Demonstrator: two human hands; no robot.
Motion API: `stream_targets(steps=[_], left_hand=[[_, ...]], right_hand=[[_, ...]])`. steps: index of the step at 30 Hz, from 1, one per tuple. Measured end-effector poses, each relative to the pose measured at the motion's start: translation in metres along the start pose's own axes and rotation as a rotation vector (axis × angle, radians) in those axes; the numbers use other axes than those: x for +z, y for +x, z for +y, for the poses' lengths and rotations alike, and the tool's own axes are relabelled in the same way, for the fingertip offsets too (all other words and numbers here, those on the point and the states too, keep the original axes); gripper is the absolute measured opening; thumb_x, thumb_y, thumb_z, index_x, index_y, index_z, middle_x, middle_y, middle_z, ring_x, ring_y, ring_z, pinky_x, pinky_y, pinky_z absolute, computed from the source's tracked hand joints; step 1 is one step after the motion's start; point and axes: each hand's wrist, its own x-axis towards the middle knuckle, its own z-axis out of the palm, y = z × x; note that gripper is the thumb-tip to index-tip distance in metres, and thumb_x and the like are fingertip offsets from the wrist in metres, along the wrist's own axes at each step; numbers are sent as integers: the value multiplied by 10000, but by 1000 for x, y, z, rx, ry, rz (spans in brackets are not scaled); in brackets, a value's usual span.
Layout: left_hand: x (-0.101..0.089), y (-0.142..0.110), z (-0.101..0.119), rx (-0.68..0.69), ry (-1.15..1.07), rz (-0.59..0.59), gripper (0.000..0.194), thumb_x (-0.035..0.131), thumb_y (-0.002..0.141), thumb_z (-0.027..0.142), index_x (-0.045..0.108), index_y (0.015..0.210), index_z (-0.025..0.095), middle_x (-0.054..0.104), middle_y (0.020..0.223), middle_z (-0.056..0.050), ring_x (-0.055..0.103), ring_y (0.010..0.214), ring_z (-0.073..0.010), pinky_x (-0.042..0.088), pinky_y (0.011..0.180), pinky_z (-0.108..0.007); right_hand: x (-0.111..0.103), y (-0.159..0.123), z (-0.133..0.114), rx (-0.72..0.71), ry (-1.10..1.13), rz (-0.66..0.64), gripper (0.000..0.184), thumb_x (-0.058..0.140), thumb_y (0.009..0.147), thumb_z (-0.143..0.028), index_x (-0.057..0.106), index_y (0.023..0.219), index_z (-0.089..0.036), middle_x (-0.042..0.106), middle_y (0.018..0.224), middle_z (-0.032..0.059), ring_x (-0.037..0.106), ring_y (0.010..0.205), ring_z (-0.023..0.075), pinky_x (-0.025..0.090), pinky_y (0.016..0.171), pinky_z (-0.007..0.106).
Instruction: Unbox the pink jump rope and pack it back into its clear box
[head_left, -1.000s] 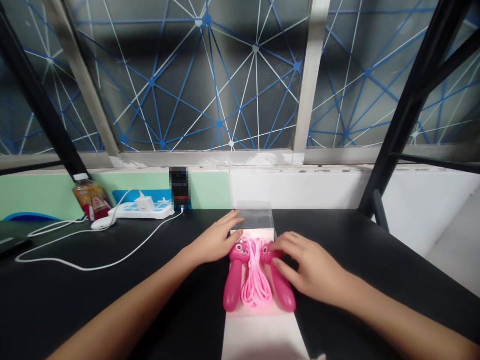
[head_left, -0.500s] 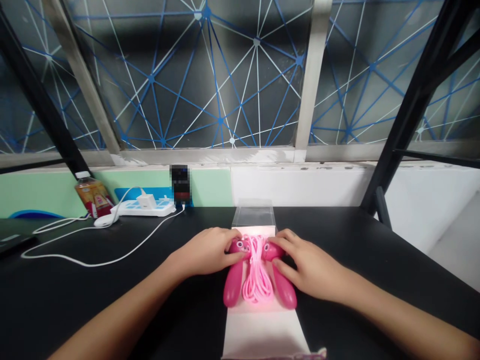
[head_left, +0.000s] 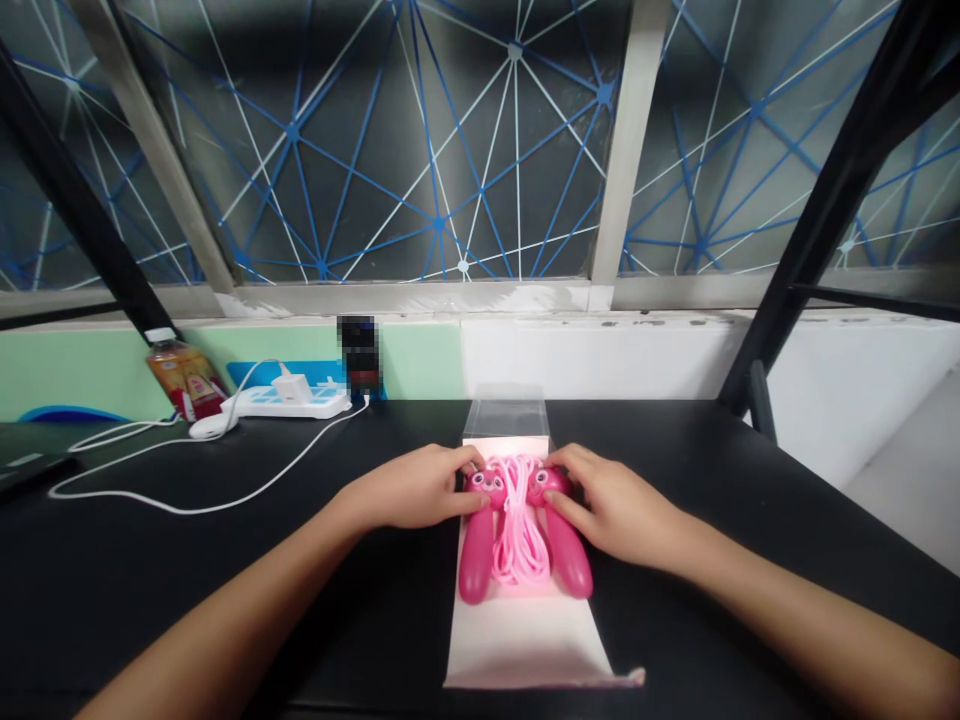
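Observation:
A pink jump rope lies on a pale card insert (head_left: 525,640) on the desk. Its coiled light-pink cord (head_left: 521,545) sits between the left handle (head_left: 477,560) and the right handle (head_left: 568,550), both deep pink with an animal face at the far end. Around the head of the left handle, my left hand (head_left: 420,487) is closed, thumb near the face and fingers on the far side. My right hand (head_left: 619,505) grips the right handle's head the same way, its thumb beside the face. A clear plastic box part (head_left: 506,413) extends behind the card.
On the black desk (head_left: 322,590), a white power strip (head_left: 322,403) with a plugged-in charger (head_left: 291,388) stands at the back left. A drink bottle (head_left: 184,372) leans near it, and a white cable (head_left: 180,510) loops forward. Black frame bars (head_left: 810,220) rise at both sides.
The left handle has shifted slightly right and turned, its face showing more. The right handle's face also shows more. Both hands keep their grip; the whole view has tilted slightly downward.

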Motion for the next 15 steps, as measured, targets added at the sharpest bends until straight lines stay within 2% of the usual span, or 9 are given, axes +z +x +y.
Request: stream_targets(steps=[4, 8, 11, 15], left_hand=[[5, -2, -6, 17, 15, 8, 386, 504, 921, 540, 607, 1084, 206, 694, 801, -23, 613, 682, -177, 376, 606, -257], [9, -1, -15, 30, -21, 0, 346, 521, 922, 511, 597, 1069, 207, 692, 785, -4, 593, 655, -156, 357, 589, -243], [9, -1, -17, 16, -46, 9, 347, 540, 908, 519, 593, 1044, 204, 682, 766, 6, 586, 642, -148, 358, 580, -235], [9, -3, -15, -3, 25, 37, 380, 530, 900, 557, 586, 1040, 208, 690, 811, -12, 604, 676, -169, 365, 586, -248]], right_hand=[[10, -1, -1, -22, 37, 39, 238, 498, 966, -386, 563, 1115, -212, 616, 1020, 73, 616, 792, 199, 509, 712, 367], [21, 0, 1, -43, 80, 84, 209, 480, 978, -334, 554, 1135, -217, 614, 1070, 80, 626, 865, 206, 522, 763, 374], [24, 1, 2, -40, 57, 73, 215, 479, 979, -334, 547, 1145, -215, 613, 1083, 83, 633, 856, 206, 529, 761, 380], [21, 0, 0, -63, -21, 28, 261, 446, 995, -352, 530, 1199, -213, 611, 1141, 90, 648, 903, 215, 538, 796, 394]])
